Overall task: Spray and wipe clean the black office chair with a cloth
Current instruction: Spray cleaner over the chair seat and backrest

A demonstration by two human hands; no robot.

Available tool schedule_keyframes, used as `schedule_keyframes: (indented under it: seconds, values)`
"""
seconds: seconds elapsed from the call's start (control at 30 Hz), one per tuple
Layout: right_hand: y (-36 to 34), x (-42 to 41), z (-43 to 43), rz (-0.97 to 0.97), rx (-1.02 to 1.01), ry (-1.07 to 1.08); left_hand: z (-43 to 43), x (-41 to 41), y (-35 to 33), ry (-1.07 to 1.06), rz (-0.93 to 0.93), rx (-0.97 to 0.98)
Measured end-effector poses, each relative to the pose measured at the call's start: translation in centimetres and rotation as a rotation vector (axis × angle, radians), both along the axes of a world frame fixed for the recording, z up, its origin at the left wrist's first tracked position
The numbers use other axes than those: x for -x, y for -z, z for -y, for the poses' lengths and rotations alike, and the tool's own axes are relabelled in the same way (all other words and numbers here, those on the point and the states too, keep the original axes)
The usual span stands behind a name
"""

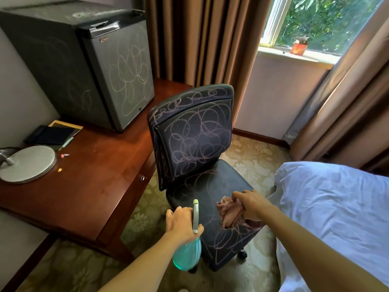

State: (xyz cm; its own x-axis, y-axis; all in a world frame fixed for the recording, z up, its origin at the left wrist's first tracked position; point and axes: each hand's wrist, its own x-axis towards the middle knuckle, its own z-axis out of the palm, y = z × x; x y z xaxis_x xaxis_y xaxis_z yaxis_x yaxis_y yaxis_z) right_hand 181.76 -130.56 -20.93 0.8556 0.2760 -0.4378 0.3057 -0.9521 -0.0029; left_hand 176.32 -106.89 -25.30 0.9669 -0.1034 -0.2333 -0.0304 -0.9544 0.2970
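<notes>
The black office chair (195, 140) stands in the middle, its backrest and seat covered in pale chalk scribbles. My left hand (182, 221) grips the neck of a teal spray bottle (187, 257), whose grey nozzle points up toward the seat's front edge. My right hand (251, 205) holds a crumpled pink cloth (230, 214) against the right front part of the seat.
A wooden desk (94, 182) stands left of the chair with a scribbled black mini fridge (88, 60), a round lamp base (27, 164), notebooks and chalk bits. A bed with blue sheets (332, 207) lies at right. Brown curtains and a window are behind.
</notes>
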Motion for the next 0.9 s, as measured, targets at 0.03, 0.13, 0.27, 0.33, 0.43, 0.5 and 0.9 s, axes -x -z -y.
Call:
schedule_keyframes:
  seconds: [0.03, 0.13, 0.27, 0.33, 0.43, 0.5, 0.9]
  values:
    - [0.1, -0.7, 0.0, 0.001, -0.004, 0.004, 0.0, -0.5, 0.2, 0.019, -0.011, 0.0]
    - [0.0, -2.3, 0.2, 0.002, -0.012, 0.017, 0.4, -1.6, 0.9, 0.067, -0.019, 0.0]
    - [0.4, -3.8, 1.2, 0.011, -0.012, 0.021, 1.5, -2.7, 0.9, 0.098, -0.011, -0.004]
    - [0.8, -4.3, 1.9, 0.018, -0.001, 0.008, 2.1, -2.9, 1.0, 0.085, -0.026, 0.011]
    - [1.1, -4.9, 3.0, 0.019, 0.004, 0.002, 2.7, -2.8, 1.6, 0.067, -0.062, 0.01]
    - [1.3, -5.3, 3.7, 0.012, -0.007, -0.002, 3.1, -2.5, 2.1, 0.053, -0.085, -0.002]
    - [0.5, -6.5, 10.3, 0.009, -0.042, -0.132, 10.8, 0.1, 2.0, -0.053, -0.092, -0.05]
